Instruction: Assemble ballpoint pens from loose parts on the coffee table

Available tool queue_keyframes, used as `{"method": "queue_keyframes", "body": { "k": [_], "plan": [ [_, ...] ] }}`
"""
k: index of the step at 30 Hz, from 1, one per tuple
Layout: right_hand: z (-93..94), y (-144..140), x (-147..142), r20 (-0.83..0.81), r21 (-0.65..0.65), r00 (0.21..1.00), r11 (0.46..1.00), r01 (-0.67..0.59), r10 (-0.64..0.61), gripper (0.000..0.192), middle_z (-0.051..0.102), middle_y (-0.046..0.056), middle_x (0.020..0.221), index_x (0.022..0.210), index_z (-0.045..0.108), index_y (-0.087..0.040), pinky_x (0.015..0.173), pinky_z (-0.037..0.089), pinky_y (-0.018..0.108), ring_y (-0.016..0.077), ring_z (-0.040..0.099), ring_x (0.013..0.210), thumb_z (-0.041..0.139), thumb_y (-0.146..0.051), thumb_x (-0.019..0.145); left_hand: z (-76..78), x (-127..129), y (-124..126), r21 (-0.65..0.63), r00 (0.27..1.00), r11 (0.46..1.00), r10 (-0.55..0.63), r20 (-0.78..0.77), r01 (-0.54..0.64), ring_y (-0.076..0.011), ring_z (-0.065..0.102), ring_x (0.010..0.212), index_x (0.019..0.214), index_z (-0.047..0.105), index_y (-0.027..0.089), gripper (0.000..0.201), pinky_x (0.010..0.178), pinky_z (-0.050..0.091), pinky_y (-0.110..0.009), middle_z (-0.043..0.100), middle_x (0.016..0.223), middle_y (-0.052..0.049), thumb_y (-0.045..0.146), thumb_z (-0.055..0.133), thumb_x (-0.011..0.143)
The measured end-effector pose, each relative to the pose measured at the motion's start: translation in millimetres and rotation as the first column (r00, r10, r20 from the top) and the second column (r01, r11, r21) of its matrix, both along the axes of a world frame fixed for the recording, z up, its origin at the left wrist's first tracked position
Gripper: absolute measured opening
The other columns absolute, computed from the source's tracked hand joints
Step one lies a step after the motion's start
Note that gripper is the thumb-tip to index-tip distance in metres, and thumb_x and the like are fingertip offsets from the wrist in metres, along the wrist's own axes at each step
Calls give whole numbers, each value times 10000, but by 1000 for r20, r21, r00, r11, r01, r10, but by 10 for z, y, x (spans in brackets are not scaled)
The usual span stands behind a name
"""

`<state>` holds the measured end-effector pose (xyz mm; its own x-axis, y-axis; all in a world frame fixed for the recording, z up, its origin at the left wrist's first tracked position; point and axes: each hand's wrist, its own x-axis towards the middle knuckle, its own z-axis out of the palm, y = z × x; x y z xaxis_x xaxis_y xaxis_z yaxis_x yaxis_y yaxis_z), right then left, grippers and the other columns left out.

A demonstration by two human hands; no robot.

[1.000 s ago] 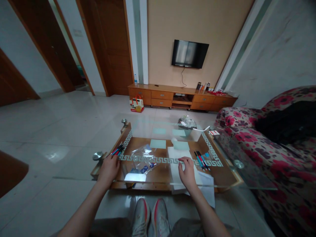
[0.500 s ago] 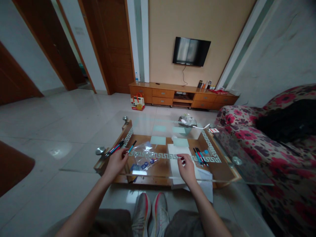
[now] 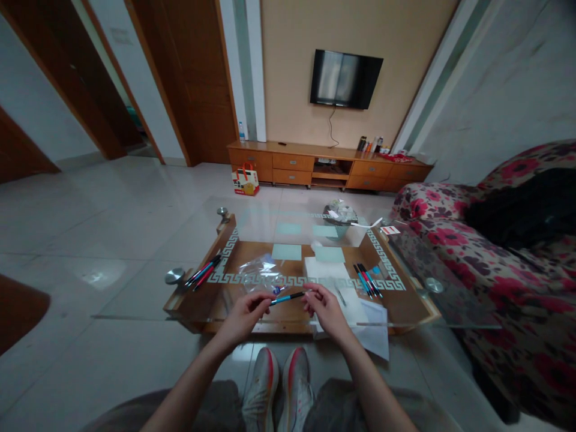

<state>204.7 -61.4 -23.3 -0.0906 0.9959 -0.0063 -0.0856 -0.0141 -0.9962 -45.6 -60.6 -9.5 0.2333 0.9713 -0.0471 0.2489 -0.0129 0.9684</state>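
Note:
A blue pen with a black end (image 3: 288,297) lies level between my two hands, above the near part of the glass table (image 3: 139,305). My left hand (image 3: 248,313) pinches its blue end between thumb and fingers. At the black end, my right hand (image 3: 323,305) has its fingertips closed on the pen. To the left, several pens (image 3: 204,272) in blue, black and red lie in a bunch on the glass. Another group of pens (image 3: 368,280) rests at the right. Behind my left hand is a clear plastic bag (image 3: 261,273).
A white box (image 3: 321,270) and white papers (image 3: 375,330) show under the glass at the right. A waste basket (image 3: 341,219) stands past the table's far side. The flowered sofa (image 3: 432,225) is on the right; a paper bag (image 3: 245,180) stands by the cabinet (image 3: 292,162).
My left hand has moved right from beside the left pens, bringing the blue pen to the middle. My right hand has shifted slightly left and taken the pen's black end.

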Motion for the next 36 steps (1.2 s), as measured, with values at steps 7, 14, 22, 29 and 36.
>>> {"method": "queue_keyframes", "body": {
  "k": [7,14,22,29,36],
  "plan": [
    [16,-16,41,127,-20,992,1000,-14,16,301,674,16,758,926,679,-197,553,455,255,144,592,619,681,-484,836,-96,34,-49,-102,989,994,57,136,-43,-177,643,803,1073,712,177,376,741,519,-283,710,879,-64,473,656,848],
    [171,-87,28,267,-3,964,1000,10,-9,411,646,9,668,746,618,-189,554,430,241,133,550,571,582,-572,890,46,109,-126,-105,967,994,50,250,-24,-190,683,866,1088,683,157,351,803,548,-302,720,960,-80,382,723,822],
    [129,-186,-45,300,-66,954,998,18,2,542,533,-14,519,590,534,-193,471,386,236,129,522,467,513,-637,901,36,126,-164,-1,984,999,-41,175,42,-185,678,843,1056,696,161,289,766,549,-287,714,940,-66,359,694,846],
    [74,-174,-48,234,-90,972,996,27,-6,515,605,12,587,638,598,-179,517,424,240,144,572,524,564,-636,873,74,110,-172,19,997,1000,-12,80,10,-189,677,806,1014,719,158,294,731,536,-275,725,885,-68,404,662,865],
    [28,-160,-47,229,-74,973,997,35,-18,510,658,41,607,654,656,-164,565,465,258,162,603,560,570,-612,882,67,92,-168,3,999,1000,-7,54,7,-177,670,769,1026,735,165,308,698,528,-257,731,839,-56,416,658,866]
  ]
}}
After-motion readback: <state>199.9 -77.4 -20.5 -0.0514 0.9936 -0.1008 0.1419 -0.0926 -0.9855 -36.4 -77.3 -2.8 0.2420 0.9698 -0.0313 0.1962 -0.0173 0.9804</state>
